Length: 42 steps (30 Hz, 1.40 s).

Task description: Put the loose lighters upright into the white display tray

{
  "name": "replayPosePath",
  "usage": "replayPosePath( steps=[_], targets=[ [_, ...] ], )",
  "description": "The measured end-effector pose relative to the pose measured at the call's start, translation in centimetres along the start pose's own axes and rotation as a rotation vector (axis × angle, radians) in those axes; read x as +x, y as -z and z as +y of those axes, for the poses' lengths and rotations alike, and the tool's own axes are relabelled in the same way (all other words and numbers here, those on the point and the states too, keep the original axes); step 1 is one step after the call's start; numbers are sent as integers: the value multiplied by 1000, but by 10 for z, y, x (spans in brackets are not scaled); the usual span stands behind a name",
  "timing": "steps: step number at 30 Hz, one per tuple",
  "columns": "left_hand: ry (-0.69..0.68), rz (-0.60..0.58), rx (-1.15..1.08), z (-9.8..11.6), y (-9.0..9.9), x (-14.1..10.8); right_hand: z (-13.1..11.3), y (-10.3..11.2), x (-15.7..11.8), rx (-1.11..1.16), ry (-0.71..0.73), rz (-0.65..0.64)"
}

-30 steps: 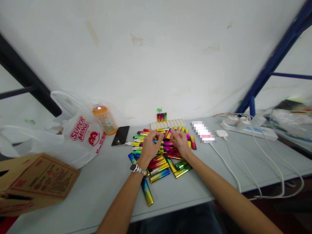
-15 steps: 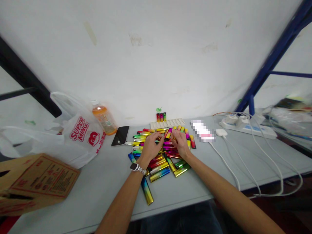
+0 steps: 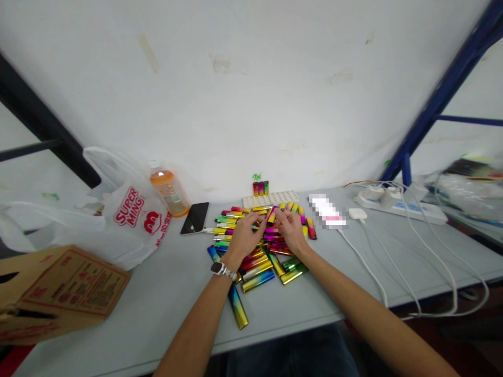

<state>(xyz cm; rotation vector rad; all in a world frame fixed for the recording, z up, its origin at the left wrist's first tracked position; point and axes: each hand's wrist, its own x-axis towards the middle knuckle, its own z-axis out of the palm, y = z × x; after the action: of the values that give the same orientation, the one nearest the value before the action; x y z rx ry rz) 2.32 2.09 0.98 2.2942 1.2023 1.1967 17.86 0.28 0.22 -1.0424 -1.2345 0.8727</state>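
Observation:
Many shiny multicoloured lighters (image 3: 258,281) lie spread over the grey table in front of me. Above the left part of them is my left hand (image 3: 246,234), its fingers curled inward; what they hold, if anything, is too small to make out. My right hand (image 3: 290,229) is bent with its fingertips together at a pink and yellow lighter (image 3: 272,215) between the two hands. Behind the pile, three lighters (image 3: 261,189) stand upright at a white tray with a grid of holes (image 3: 271,199). One blue and gold lighter (image 3: 238,309) lies nearest the front edge.
At the left are a cardboard box (image 3: 66,293), a white plastic bag (image 3: 129,225), an orange drink bottle (image 3: 170,191) and a dark phone (image 3: 195,218). Rightward lie a blurred-out phone (image 3: 327,211), a white charger (image 3: 358,213), a power strip (image 3: 408,208) and loose white cables.
My right hand's fingers have shifted slightly, bringing its fingertips to the pink and yellow lighter. My left hand has barely moved.

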Motion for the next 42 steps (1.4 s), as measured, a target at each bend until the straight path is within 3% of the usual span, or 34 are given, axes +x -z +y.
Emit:
replayPosePath(
  steps=[6, 16, 22, 28, 34, 42],
  targets=[
    [4, -6, 17, -1, -1, -1, 0, 0, 0, 6, -9, -32],
    [-5, -16, 19, -1, 0, 0, -9, -2, -1, 35, 21, 19],
    [54, -13, 227, -1, 0, -2, -10, -2, 2, 6, -4, -18],
    [87, -50, 376, -2, -2, -6, -8, 8, 12, -307, 244, 14],
    [111, -94, 432, -1, 0, -6, -4, 11, 42, -440, 323, -76],
    [213, -160, 518, -8, 9, -4, 4, -22, 119, -664, 520, -258]
  ],
)
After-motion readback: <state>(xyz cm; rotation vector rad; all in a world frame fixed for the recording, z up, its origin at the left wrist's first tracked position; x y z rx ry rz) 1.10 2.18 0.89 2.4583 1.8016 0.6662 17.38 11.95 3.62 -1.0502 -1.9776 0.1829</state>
